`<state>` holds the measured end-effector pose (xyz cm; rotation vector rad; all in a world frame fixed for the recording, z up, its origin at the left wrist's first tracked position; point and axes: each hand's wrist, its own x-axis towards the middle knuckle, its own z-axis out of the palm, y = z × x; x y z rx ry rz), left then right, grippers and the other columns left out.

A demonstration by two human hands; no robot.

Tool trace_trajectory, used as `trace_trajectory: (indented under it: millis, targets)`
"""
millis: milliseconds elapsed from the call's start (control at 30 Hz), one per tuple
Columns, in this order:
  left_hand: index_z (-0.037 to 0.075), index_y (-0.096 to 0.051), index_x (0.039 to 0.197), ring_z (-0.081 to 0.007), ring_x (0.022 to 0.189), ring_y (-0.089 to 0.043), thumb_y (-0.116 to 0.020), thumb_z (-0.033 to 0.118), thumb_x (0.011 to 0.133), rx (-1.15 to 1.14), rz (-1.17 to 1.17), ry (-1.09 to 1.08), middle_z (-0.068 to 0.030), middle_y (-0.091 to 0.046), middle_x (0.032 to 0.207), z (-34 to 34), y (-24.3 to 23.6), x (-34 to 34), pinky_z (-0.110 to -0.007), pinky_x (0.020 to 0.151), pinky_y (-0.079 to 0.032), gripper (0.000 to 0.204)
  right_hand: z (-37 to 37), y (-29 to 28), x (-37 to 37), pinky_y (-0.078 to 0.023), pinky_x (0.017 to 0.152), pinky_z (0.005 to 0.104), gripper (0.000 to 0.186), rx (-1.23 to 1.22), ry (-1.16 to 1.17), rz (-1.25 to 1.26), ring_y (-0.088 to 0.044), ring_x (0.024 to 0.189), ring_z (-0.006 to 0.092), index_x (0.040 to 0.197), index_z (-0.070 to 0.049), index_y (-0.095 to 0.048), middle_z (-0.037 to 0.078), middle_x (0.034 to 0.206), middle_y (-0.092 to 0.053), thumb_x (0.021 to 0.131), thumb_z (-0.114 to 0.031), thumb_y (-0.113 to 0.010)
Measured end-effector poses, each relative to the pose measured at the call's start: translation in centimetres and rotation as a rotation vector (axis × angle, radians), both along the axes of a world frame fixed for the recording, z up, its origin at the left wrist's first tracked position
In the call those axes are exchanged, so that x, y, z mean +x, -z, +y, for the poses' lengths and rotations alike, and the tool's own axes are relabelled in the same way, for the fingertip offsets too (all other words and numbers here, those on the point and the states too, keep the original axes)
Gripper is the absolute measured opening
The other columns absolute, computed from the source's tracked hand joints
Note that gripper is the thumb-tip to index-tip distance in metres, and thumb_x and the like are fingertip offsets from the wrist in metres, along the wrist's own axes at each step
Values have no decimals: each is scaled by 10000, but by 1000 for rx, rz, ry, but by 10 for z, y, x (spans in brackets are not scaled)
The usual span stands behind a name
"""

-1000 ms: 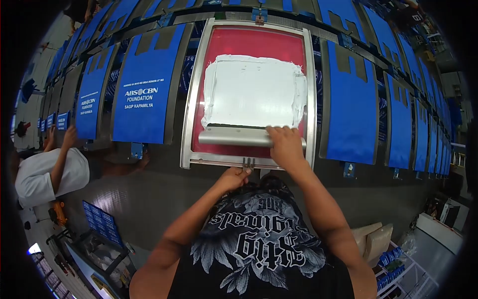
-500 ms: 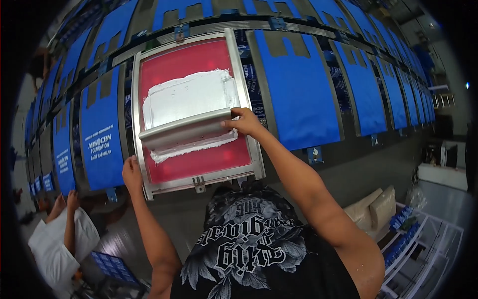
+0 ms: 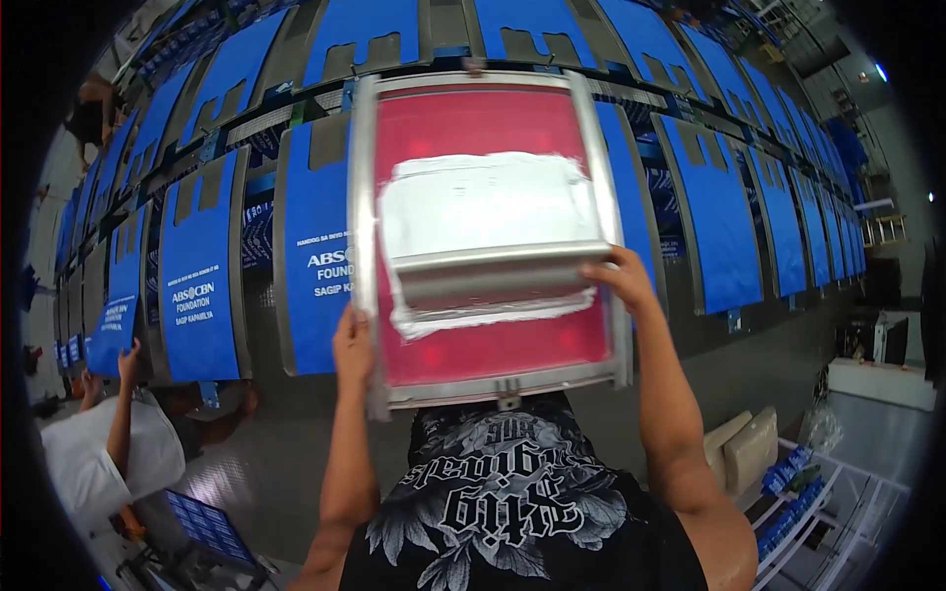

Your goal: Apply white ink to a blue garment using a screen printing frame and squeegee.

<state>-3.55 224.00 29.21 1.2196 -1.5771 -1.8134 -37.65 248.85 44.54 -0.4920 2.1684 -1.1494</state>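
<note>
A silk-screen printing frame (image 3: 366,197) with metal rails and red mesh is before me, slightly blurred by motion. White ink (image 3: 483,197) covers the middle of its mesh. Across the ink lies a long metal squeegee (image 3: 473,281). My right hand (image 3: 625,280) is closed on the squeegee's right end, over the frame's right rail. My left hand (image 3: 353,345) is closed round the lower part of the left rail. Left of the frame lies a blue bag (image 3: 310,197) with white print, partly hidden by it. Another blue bag (image 3: 625,167) shows past the right rail.
Rows of flat blue bags (image 3: 714,227) on dark boards run left and right, with another row (image 3: 537,30) behind. At the lower left, a person in white (image 3: 108,448) handles a blue bag (image 3: 113,330). A white rack (image 3: 838,512) stands at the lower right.
The frame, squeegee and ink have moved right, off a bag whose white print now shows. My left hand has closed on the left rail. The person in white has lifted a bag's lower edge.
</note>
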Motion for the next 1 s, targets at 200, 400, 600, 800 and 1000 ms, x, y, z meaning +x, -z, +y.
trace_trajectory:
  millis: [200, 400, 600, 800, 1000]
  targets:
    - [-29, -503, 1275, -231, 1110, -562, -548, 335, 935, -14, -55, 8, -197, -600, 1184, 121, -17, -130, -308, 931, -422, 501, 128, -9, -111, -470, 772, 279, 344, -6, 118, -58, -605, 812, 143, 969, 5, -681, 66, 861, -656, 657, -109, -769]
    - [-22, -507, 1271, -258, 1122, -564, -557, 365, 922, 16, -140, -5, -220, -585, 1201, 163, -27, -171, -321, 939, -423, 523, 162, 6, -183, -472, 709, 284, 412, 5, -28, -38, -597, 801, 151, 977, 15, -680, 69, 840, -646, 640, -189, -797]
    - [-21, -502, 1280, -213, 1090, -561, -550, 349, 931, -27, -240, -46, -171, -600, 1194, 170, -23, -190, -295, 932, -413, 511, 166, 27, -204, -461, 682, 276, 400, 50, -91, 7, -592, 710, 148, 959, 30, -679, 69, 781, -649, 656, -204, -793]
    - [-13, -514, 1275, -122, 977, -563, -567, 362, 927, 3, -122, -65, -109, -632, 1100, 173, -15, -190, -247, 848, -431, 515, 171, 42, -195, -453, 707, 265, 387, -12, -113, -49, -586, 753, 125, 994, 10, -679, 59, 809, -655, 687, -196, -796]
    - [-14, -491, 1296, -122, 933, -575, -573, 356, 924, 12, -144, -55, -105, -644, 1058, 175, -6, -185, -258, 823, -443, 531, 172, 40, -195, -457, 751, 278, 388, -28, -101, -73, -592, 801, 142, 1008, 6, -674, 67, 857, -656, 701, -202, -788]
